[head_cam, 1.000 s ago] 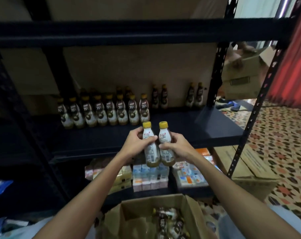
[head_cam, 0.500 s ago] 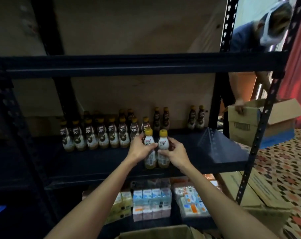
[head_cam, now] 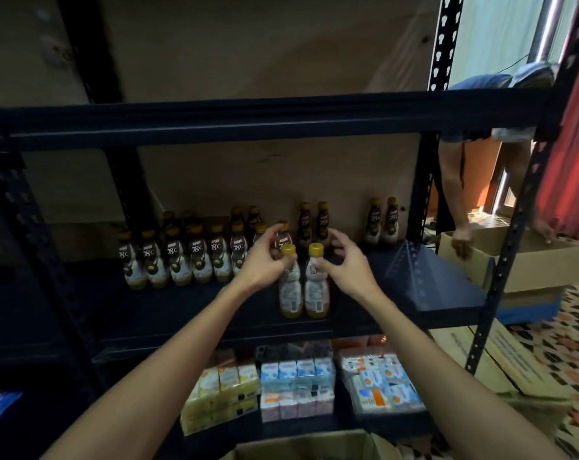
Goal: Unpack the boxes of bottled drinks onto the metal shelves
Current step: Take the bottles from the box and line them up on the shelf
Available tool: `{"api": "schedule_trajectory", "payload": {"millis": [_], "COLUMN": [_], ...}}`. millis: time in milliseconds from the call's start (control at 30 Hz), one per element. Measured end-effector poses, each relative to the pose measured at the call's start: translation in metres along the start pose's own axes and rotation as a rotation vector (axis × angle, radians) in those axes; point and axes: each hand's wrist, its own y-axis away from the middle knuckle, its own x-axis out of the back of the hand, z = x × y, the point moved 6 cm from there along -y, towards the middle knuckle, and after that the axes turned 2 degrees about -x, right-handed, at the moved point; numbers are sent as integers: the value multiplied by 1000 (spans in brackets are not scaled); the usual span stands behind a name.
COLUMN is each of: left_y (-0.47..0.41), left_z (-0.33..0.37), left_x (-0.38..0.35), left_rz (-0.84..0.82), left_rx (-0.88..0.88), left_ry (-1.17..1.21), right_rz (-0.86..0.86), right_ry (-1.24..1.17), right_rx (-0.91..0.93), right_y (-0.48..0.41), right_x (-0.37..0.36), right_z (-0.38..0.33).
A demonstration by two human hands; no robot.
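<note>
Two pale bottles with yellow caps, the left bottle [head_cam: 290, 287] and the right bottle [head_cam: 315, 288], stand side by side on the dark metal shelf [head_cam: 198, 310] near its front edge. My left hand [head_cam: 265, 260] is at the left bottle's neck, thumb against it and fingers lifted off. Beside the right bottle, my right hand [head_cam: 346, 263] has its fingers spread and its thumb touching the neck. A row of brown-labelled bottles [head_cam: 182, 257] lines the shelf behind and to the left. Only the rim of the open cardboard box [head_cam: 301, 446] shows at the bottom.
More bottle pairs [head_cam: 381, 224] stand at the shelf's back right. Packs of small cartons [head_cam: 294, 390] fill the lower shelf. To the right, another person's hand [head_cam: 462, 240] grips a cardboard box [head_cam: 533, 263] beyond the shelf post [head_cam: 500, 277]. Flattened cardboard [head_cam: 500, 356] lies on the patterned floor.
The two bottles went from held in the air to standing on the shelf. My fingers have loosened and lifted off them. The view has risen; the other person has bent lower.
</note>
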Motion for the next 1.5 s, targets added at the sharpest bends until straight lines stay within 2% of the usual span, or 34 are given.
{"api": "schedule_trajectory", "payload": {"millis": [67,133,167,367,600,700,800,967,1133,1333,1500], "left_y": [-9,-15,-18,-27,-36,-40,-40,-40,-34,-32,-30], "left_z": [9,11,10,11,17,16,15,13,4,3,-1], "left_x": [7,4,3,-2,-2,-3,-1,-2,2,-1,-2], "left_rz": [-100,-242,-257,-56,-289,-236,-146,-274,-115,-99,-94], "left_rx": [-40,-50,-52,-33,-60,-43,43,56,113,116,134], "left_ry": [-98,-256,-306,-412,-571,-640,-603,-597,-527,-474,-467], "right_rz": [-8,-111,-151,-89,-82,-90,-91,-90,-106,-65,-153], "right_ry": [87,208,273,422,426,419,395,350,324,304,249], "right_rx": [63,55,40,94,115,115,99,93,79,110,-2], "right_y": [-6,-9,-9,-12,-20,-23,-24,-26,-29,-31,-42], "right_x": [4,-1,-4,-12,-19,-20,-20,-19,-20,-18,-21], "right_z": [-17,-25,-25,-25,-20,-19,-18,-15,-14,-19,-16]}}
